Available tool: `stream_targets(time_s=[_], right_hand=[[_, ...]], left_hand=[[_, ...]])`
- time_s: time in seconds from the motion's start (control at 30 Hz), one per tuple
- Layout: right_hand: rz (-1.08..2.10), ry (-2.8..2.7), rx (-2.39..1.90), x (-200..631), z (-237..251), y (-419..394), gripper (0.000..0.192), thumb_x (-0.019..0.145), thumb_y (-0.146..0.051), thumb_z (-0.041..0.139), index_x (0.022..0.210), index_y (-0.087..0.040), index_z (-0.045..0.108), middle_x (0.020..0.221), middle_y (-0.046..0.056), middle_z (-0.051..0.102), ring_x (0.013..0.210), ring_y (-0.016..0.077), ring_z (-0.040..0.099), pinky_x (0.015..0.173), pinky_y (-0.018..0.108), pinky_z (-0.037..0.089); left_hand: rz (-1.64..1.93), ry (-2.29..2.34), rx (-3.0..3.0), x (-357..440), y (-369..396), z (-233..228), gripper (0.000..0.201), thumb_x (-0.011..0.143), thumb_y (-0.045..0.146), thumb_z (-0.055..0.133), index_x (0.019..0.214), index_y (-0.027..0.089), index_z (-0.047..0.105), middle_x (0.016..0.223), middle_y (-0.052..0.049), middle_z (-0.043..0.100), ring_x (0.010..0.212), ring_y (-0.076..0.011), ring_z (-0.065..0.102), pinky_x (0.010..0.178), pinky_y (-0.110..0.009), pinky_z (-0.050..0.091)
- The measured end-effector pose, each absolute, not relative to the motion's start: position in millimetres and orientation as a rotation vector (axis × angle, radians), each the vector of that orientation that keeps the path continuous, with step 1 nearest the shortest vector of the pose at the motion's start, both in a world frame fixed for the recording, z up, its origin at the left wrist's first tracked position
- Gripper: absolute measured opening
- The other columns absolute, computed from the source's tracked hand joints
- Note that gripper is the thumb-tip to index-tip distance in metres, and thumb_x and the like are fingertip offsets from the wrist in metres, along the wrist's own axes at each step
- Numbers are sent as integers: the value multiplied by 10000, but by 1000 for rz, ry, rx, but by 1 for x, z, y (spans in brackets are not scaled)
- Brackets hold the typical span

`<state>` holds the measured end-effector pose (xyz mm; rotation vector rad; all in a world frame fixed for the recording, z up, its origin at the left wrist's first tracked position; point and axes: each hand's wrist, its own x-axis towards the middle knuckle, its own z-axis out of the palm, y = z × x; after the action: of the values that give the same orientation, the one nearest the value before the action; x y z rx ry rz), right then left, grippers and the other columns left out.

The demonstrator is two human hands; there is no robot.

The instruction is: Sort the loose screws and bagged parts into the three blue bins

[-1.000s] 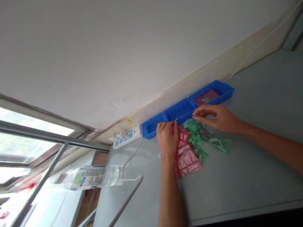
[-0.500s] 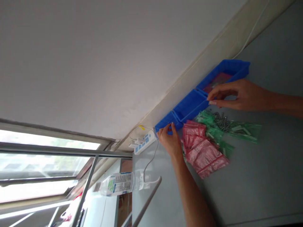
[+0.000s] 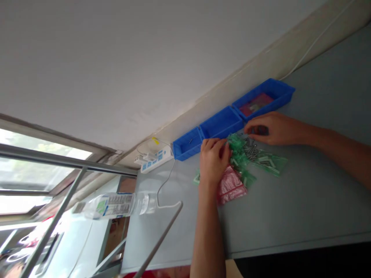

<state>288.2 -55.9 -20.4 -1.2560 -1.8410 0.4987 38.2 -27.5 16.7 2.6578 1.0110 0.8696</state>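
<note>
My left hand (image 3: 213, 159) is over the near end of a green plastic bag (image 3: 236, 143), fingers curled and tips hidden against it. My right hand (image 3: 269, 129) hovers at the far side of a loose pile of metal screws (image 3: 251, 150), thumb and fingers drawn together; whether something small is between them is hidden. Pink zip bags (image 3: 232, 187) lie partly under my left hand and wrist. Another green bag (image 3: 272, 162), with screws and pale plastic pieces inside, lies beside the pile.
Three blue bins stand along the wall: one with a small screw-like piece (image 3: 187, 148), a middle bin (image 3: 222, 123), and one holding a pink bag (image 3: 257, 104). A power strip (image 3: 157, 159), a cable, a clear bottle (image 3: 116, 205) and a grey metal rod (image 3: 162, 239) are to the left.
My left hand has moved from the end blue bin to the green bag. My right hand has come down closer to the screw pile. The camera view has shifted.
</note>
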Motion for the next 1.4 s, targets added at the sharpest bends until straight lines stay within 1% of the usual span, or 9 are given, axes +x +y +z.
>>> stream_targets(time_s=[0.17,0.37,0.57,0.67,0.77,0.87,1.0,1.17,1.4], right_hand=[[444,-1926,-1279,289,-23,-56,125,763,-177,729,861,-242,772,743,12,751,594,167,631,605,301,443],[458,-2004,-1252,288,-23,-57,159,730,-199,744,878,-244,779,774,21,755,574,160,605,603,306,440],[587,-2043,-1270,291,-9,-65,295,693,-108,655,948,-187,778,866,56,761,683,181,638,659,293,481],[680,-2046,-1296,294,-4,-66,334,688,-99,661,997,-164,768,914,58,761,730,184,657,702,291,515],[770,-2009,-1299,295,-3,-64,213,735,-162,707,934,-200,772,857,28,759,729,184,664,710,294,529],[838,-1979,-1301,294,-4,-60,120,807,-202,697,905,-208,767,804,18,745,704,175,658,692,292,526],[771,-1969,-1314,291,-8,-57,122,846,-169,665,906,-202,765,801,22,732,712,172,648,705,292,505],[645,-2010,-1331,287,-10,-56,196,846,-92,626,924,-209,762,884,42,732,771,183,646,743,295,486],[538,-2011,-1327,287,-5,-58,179,896,-136,570,941,-210,727,918,61,711,790,191,636,772,317,493]], left_hand=[[782,981,2715,49,-34,11,188,1001,246,584,1072,190,749,1094,-95,730,1059,-243,604,969,-427,528],[714,997,2749,50,-32,6,225,1018,258,550,1077,176,752,1090,-104,730,1071,-243,596,981,-420,516],[702,959,2750,52,-29,5,229,1017,243,540,1069,179,754,1074,-95,730,1062,-239,598,977,-410,500],[739,935,2747,52,-27,4,237,1016,251,538,1075,174,754,1078,-96,729,1052,-239,595,977,-404,497],[757,916,2762,51,-24,3,235,1006,242,543,1079,166,753,1072,-96,735,1031,-245,592,961,-416,504],[768,894,2773,51,-23,2,249,1010,253,523,1076,178,752,1063,-95,736,1027,-246,593,969,-434,502],[773,898,2778,51,-23,4,270,1013,261,502,1069,179,753,1055,-103,735,1026,-256,590,952,-444,507],[803,914,2790,53,-25,6,274,1015,272,503,1065,187,759,1050,-108,734,1023,-263,592,945,-452,515],[814,941,2843,54,-27,7,289,1029,279,491,1077,170,755,1056,-112,735,1035,-271,587,939,-448,514]])
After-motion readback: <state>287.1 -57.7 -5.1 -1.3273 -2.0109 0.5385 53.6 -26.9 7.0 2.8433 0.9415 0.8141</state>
